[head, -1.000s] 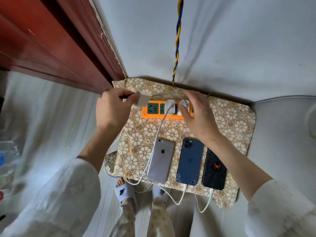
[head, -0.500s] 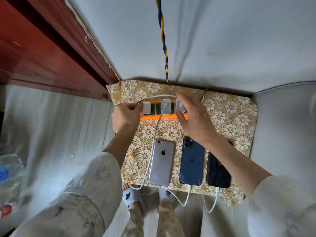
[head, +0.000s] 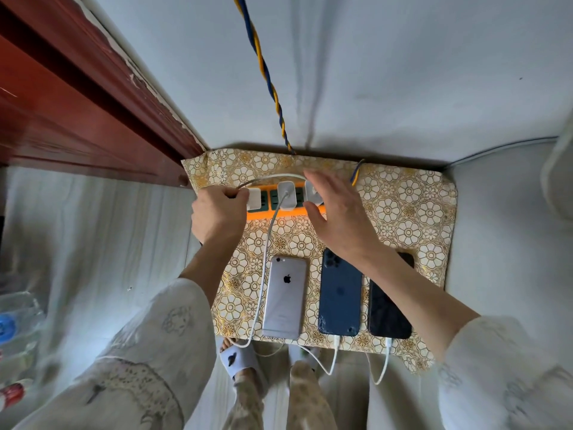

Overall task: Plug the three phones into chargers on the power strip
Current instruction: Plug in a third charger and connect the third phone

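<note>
An orange power strip (head: 280, 213) lies at the back of a gold-flowered table (head: 403, 206). Three white chargers stand in it: left charger (head: 255, 198), middle charger (head: 286, 195), right charger (head: 311, 192). My left hand (head: 218, 215) grips the left charger, fingers curled round it and its cable. My right hand (head: 336, 214) lies flat with straight fingers over the strip's right end, touching the right charger. A silver phone (head: 285, 297), a blue phone (head: 340, 293) and a black phone (head: 389, 308) lie face down in a row, white cables at their near ends.
A blue-and-yellow twisted cord (head: 263, 66) hangs down the white wall to the table. A red wooden door frame (head: 77, 97) stands at the left. White cables (head: 331, 364) loop below the table's near edge above my slippered feet (head: 238, 358). Plastic bottles (head: 15, 321) sit at far left.
My left hand brought the left charger down onto the strip's left socket and still grips it. My right hand stayed over the strip's right end. The view shifted closer.
</note>
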Motion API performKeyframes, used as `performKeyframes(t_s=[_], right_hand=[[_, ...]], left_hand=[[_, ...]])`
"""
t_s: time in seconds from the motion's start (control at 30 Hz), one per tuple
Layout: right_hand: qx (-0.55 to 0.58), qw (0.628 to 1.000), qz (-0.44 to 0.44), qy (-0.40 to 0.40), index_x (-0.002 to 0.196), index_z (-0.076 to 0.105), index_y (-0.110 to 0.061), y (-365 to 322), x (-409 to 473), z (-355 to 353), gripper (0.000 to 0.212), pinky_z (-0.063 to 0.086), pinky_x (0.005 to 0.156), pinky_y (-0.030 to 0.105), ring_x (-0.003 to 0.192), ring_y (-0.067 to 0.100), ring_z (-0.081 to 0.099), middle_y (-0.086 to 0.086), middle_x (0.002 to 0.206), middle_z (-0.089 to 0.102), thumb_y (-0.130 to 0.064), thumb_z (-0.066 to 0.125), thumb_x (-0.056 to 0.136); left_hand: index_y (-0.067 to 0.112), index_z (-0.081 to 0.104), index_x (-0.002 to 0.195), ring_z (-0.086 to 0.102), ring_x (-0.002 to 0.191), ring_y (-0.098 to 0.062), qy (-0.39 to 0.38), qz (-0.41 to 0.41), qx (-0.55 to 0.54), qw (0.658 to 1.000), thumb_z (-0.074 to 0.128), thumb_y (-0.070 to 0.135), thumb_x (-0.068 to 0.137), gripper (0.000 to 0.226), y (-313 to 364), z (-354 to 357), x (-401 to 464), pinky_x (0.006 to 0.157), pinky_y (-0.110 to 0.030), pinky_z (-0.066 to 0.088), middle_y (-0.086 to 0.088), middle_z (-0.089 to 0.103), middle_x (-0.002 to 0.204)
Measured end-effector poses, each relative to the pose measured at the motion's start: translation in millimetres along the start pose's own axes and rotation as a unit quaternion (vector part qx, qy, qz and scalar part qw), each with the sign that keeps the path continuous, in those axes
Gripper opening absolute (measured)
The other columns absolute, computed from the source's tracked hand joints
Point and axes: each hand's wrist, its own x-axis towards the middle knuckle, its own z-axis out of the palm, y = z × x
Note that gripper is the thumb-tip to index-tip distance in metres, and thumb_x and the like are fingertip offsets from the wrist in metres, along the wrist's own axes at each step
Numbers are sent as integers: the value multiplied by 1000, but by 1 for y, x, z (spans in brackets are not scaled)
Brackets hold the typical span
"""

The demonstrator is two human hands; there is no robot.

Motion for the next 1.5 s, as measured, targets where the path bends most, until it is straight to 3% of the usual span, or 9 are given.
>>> performKeyframes(t_s=[0.3, 0.7, 0.87, 1.03, 1.13, 1.33, 1.4, 1.5], right_hand=[[20, 1000, 9, 9, 135, 39, -10, 1, -2, 3, 48, 33, 106, 44, 129, 24, 39, 8, 136, 46, -13, 53, 89], [20, 1000, 5, 16, 136, 37, -10, 0, 0, 6, 49, 33, 105, 39, 125, 24, 42, 9, 135, 47, -13, 52, 89], [-6, 1000, 17, 8, 141, 28, -8, 3, -1, 8, 60, 31, 108, 36, 129, 25, 40, 11, 138, 45, -16, 56, 88], [2, 1000, 27, -4, 141, 25, -7, 1, -3, 11, 62, 39, 104, 37, 131, 25, 39, 10, 143, 39, -15, 57, 88], [12, 999, 36, -8, 142, 23, -7, 0, -1, 13, 63, 38, 107, 38, 133, 23, 36, 10, 146, 35, -15, 55, 88], [14, 999, 38, -10, 141, 24, -8, 1, 0, 14, 63, 37, 108, 38, 133, 22, 34, 9, 145, 36, -15, 56, 88], [11, 999, 40, -10, 141, 24, -8, 2, 0, 15, 62, 36, 108, 36, 133, 23, 34, 9, 144, 36, -15, 56, 88], [15, 999, 39, -7, 140, 26, -7, 3, 1, 16, 61, 36, 107, 36, 131, 24, 36, 10, 143, 37, -15, 56, 88]], left_hand=[[16, 73, 86, 61, 80, -25, -10, -43, -43, 998, 70, 31, 73, 20, -3, -4, 9, 71, -36, 51, -8, 69, 89], [19, 71, 90, 64, 88, -30, -12, -31, 3, 999, 65, 33, 78, 19, -3, 3, 4, 72, -35, 50, -11, 70, 96], [13, 65, 101, 60, 95, -30, -36, 109, 57, 992, 60, 27, 84, 23, -4, 3, -3, 76, -34, 44, -11, 68, 102], [5, 61, 110, 59, 81, -38, -60, 319, 162, 932, 60, 4, 83, 27, -15, -3, -5, 65, -39, 44, -18, 56, 102], [8, 59, 113, 59, 76, -41, -48, 341, 219, 913, 59, 9, 85, 28, -14, -4, -4, 58, -36, 35, -17, 54, 100], [11, 63, 101, 62, 70, -38, 3, 353, 292, 889, 64, 23, 82, 23, -12, -4, -6, 54, -32, 31, -12, 61, 94], [11, 63, 100, 62, 75, -36, -4, 360, 308, 881, 65, 26, 81, 24, -10, -2, -4, 56, -33, 34, -11, 61, 96], [8, 62, 102, 58, 93, -35, -26, 365, 290, 884, 69, 22, 77, 30, -8, 1, 1, 73, -42, 44, -12, 59, 105]])
